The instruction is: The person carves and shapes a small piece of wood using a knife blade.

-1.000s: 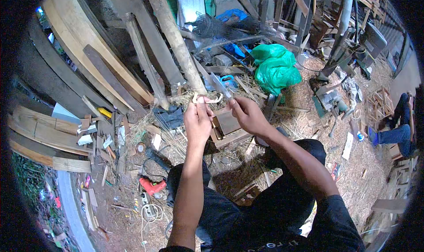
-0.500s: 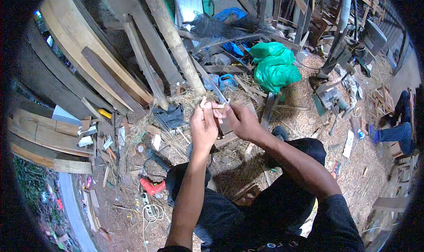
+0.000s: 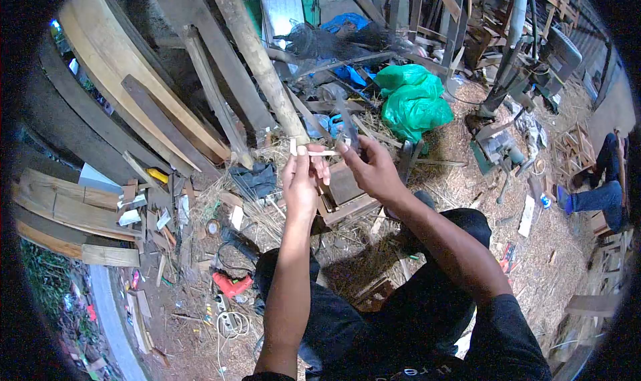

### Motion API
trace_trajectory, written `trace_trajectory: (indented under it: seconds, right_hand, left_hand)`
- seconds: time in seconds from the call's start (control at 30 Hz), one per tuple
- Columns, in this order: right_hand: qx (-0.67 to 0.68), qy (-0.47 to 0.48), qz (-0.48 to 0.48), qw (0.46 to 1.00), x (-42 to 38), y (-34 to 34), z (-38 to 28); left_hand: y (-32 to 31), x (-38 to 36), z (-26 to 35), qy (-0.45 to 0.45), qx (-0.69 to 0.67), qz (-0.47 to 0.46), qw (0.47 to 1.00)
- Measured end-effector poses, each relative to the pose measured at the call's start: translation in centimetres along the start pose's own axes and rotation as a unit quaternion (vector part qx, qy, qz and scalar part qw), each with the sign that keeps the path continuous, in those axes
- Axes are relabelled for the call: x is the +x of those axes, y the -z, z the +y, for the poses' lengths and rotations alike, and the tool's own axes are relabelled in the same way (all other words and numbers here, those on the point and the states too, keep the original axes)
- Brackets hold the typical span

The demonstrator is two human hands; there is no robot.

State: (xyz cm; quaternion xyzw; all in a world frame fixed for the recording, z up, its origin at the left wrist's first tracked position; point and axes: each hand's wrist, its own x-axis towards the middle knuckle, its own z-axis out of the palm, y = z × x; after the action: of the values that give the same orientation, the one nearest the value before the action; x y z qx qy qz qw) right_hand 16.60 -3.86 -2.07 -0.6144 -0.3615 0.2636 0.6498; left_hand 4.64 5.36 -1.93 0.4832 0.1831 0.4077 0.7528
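Note:
Between my left thumb and fingers is a small pale wood piece (image 3: 322,153), its thin strip running across toward my right hand. My left hand (image 3: 302,184) is closed on it, and a short upright bit shows at its left end. My right hand (image 3: 375,172) is wrapped round a knife (image 3: 346,119), its grey blade pointing up and away from me; the handle is hidden in the palm. The tips of my right fingers are right at the strip's right end. Below both hands stands a wooden box (image 3: 350,211).
Long boards (image 3: 133,67) and a pole (image 3: 260,57) lean at the back left. A green plastic bag (image 3: 414,101) lies beyond my right hand. A red power tool (image 3: 232,284) and a power strip (image 3: 230,321) lie at left. Another person's leg (image 3: 594,194) shows at right.
My hands have drawn apart slightly. The knife has swung from pointing up-left to nearly upright, and more of the pale wood piece and the box now shows.

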Motion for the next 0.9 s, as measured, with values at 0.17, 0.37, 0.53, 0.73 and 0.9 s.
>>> trace_trajectory:
  seconds: [0.17,0.37,0.53,0.73,0.9]
  right_hand:
    - [0.009,-0.059,-0.009,0.998,0.7,0.6,0.9]
    - [-0.01,-0.032,-0.009,0.999,0.7,0.8,0.6]
    - [-0.01,-0.024,-0.007,1.0,0.7,0.9,0.4]
    - [-0.043,-0.058,-0.024,0.997,0.8,1.4,1.4]
    - [-0.055,-0.015,-0.027,0.998,0.6,0.9,2.5]
  left_hand:
    - [0.5,0.0,0.5,0.034,-0.021,0.0,0.999]
    - [0.7,0.1,0.8,-0.019,0.116,0.051,0.992]
    - [1.4,0.2,1.0,-0.037,0.116,0.083,0.989]
    - [1.7,0.3,1.0,-0.031,0.124,0.079,0.989]
    - [2.0,0.4,0.4,-0.014,0.252,0.043,0.967]
